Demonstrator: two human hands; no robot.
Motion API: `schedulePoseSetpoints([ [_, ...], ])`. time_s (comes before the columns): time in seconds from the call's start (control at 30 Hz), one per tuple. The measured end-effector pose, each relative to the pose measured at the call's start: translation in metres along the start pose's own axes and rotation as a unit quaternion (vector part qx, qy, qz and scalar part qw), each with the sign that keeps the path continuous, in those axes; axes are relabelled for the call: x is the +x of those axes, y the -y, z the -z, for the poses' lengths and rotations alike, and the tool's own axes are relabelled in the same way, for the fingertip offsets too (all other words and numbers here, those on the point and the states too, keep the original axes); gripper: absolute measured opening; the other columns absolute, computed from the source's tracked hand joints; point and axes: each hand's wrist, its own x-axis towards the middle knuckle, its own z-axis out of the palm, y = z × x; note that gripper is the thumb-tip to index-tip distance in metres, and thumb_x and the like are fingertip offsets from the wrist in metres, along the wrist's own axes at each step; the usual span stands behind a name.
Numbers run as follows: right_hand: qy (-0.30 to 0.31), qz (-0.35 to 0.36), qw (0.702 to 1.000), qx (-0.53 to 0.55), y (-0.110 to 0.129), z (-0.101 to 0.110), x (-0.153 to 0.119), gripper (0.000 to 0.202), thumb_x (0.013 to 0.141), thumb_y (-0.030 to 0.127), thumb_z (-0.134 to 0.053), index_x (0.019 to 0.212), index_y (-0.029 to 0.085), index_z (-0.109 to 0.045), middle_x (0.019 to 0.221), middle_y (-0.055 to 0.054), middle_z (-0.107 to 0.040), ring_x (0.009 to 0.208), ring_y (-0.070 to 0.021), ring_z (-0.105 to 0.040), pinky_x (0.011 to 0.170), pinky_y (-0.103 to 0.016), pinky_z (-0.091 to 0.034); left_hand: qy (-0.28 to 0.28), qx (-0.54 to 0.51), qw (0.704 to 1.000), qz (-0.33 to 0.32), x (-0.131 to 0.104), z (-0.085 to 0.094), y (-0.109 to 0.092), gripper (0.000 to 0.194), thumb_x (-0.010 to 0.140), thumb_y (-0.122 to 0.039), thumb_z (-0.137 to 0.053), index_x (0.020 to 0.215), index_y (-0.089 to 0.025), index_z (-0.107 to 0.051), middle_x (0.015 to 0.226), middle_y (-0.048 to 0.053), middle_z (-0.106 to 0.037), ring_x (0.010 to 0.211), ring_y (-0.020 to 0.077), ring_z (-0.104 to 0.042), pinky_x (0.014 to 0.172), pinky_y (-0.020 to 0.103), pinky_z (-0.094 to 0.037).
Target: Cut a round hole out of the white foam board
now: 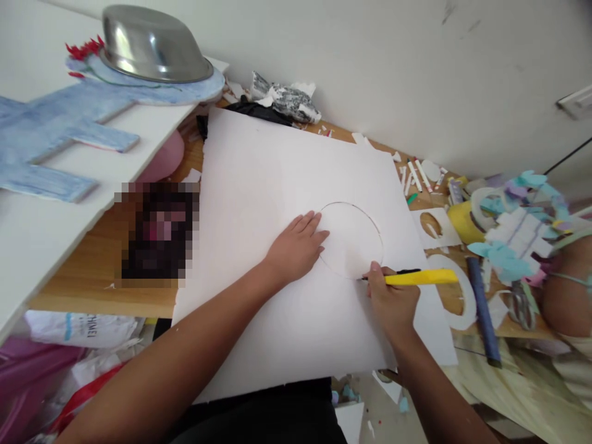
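A large white board (pixel 259 179) lies over the wooden table, with a thin dark circle outline (pixel 365 213) on it. Flat on the board, at the circle's left edge, rests my left hand (pixel 296 246), its fingers spread and holding nothing. My right hand (pixel 393 299) grips a yellow-handled cutter (pixel 420 277). The cutter's dark tip touches the lower right part of the outline. My right palm and part of the handle's grip are hidden from view.
An upturned metal bowl (pixel 155 46) sits on a blue-painted cutout (pixel 55 132) at the upper left. Markers (pixel 415 176), a white ring (pixel 465 293) and a dark blue tube (pixel 483 311) lie to the right. Another person's arm (pixel 567 287) shows at the right edge.
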Motion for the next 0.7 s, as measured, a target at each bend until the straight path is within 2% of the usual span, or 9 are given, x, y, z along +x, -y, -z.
schedulePoseSetpoints([
  [0.1, -0.002, 0.001, 1.000, 0.013, -0.004, 0.000, 0.000, 0.041, 0.086, 0.045, -0.067, 0.058, 0.016, -0.063, 0.044, 0.002, -0.051, 0.044, -0.0116, -0.047, 0.047, -0.025, -0.039, -0.013, -0.016, 1.000, 0.003, 0.000, -0.001, 0.004, 0.045, 0.101, -0.015, -0.036, 0.144, -0.014, -0.051, 0.161, 0.012, -0.033, 0.152, 0.0247, -0.022, 0.126, 0.042, -0.020],
  [0.2, 0.003, 0.009, 0.999, 0.035, -0.011, 0.000, 0.002, 0.039, 0.083, 0.045, -0.070, 0.059, 0.015, -0.064, 0.045, 0.002, -0.051, 0.045, -0.0109, -0.047, 0.047, -0.025, -0.039, -0.040, -0.037, 0.998, 0.026, 0.000, 0.002, 0.011, 0.054, 0.095, -0.001, -0.032, 0.143, -0.015, -0.051, 0.150, 0.005, -0.052, 0.149, 0.0203, -0.031, 0.127, 0.043, -0.019],
  [0.27, 0.010, 0.015, 0.998, 0.054, -0.016, 0.000, 0.003, 0.037, 0.082, 0.044, -0.072, 0.061, 0.015, -0.066, 0.046, 0.003, -0.050, 0.046, -0.0106, -0.046, 0.047, -0.025, -0.039, -0.060, -0.042, 0.996, 0.045, 0.000, 0.005, 0.016, 0.057, 0.094, 0.001, -0.029, 0.142, -0.017, -0.052, 0.142, 0.001, -0.059, 0.148, 0.0194, -0.034, 0.127, 0.047, -0.016],
  [0.37, 0.015, 0.014, 0.997, 0.072, -0.022, 0.001, 0.005, 0.034, 0.080, 0.043, -0.074, 0.064, 0.014, -0.069, 0.047, 0.002, -0.052, 0.046, -0.0104, -0.046, 0.047, -0.025, -0.040, -0.063, -0.015, 0.997, 0.048, 0.000, 0.006, 0.019, 0.052, 0.097, -0.004, -0.031, 0.139, -0.020, -0.055, 0.149, 0.000, -0.053, 0.148, 0.0211, -0.034, 0.126, 0.051, -0.015],
  [0.47, 0.003, 0.017, 0.997, 0.079, -0.025, 0.001, 0.005, 0.031, 0.078, 0.041, -0.076, 0.066, 0.013, -0.070, 0.048, 0.002, -0.053, 0.046, -0.0102, -0.046, 0.047, -0.025, -0.040, -0.059, 0.021, 0.997, 0.044, 0.001, 0.003, 0.018, 0.042, 0.103, -0.020, -0.034, 0.139, -0.019, -0.056, 0.157, 0.004, -0.041, 0.149, 0.0229, -0.033, 0.126, 0.052, -0.017],
  [0.53, -0.003, 0.020, 0.996, 0.092, -0.027, 0.000, 0.006, 0.029, 0.078, 0.040, -0.077, 0.066, 0.013, -0.071, 0.048, 0.003, -0.052, 0.045, -0.0098, -0.045, 0.047, -0.025, -0.039, -0.058, 0.028, 0.997, 0.049, 0.002, 0.002, 0.017, 0.042, 0.105, -0.027, -0.035, 0.141, -0.017, -0.054, 0.158, 0.006, -0.038, 0.149, 0.0224, -0.032, 0.125, 0.050, -0.019],
  [0.7, 0.016, 0.042, 0.996, 0.076, -0.023, -0.002, 0.008, 0.030, 0.081, 0.038, -0.074, 0.064, 0.014, -0.070, 0.045, 0.004, -0.048, 0.044, -0.0098, -0.044, 0.046, -0.025, -0.039, -0.044, 0.013, 0.998, 0.052, 0.004, 0.003, 0.017, 0.043, 0.104, -0.028, -0.038, 0.141, -0.013, -0.054, 0.158, 0.007, -0.038, 0.149, 0.0218, -0.031, 0.126, 0.045, -0.019],
])
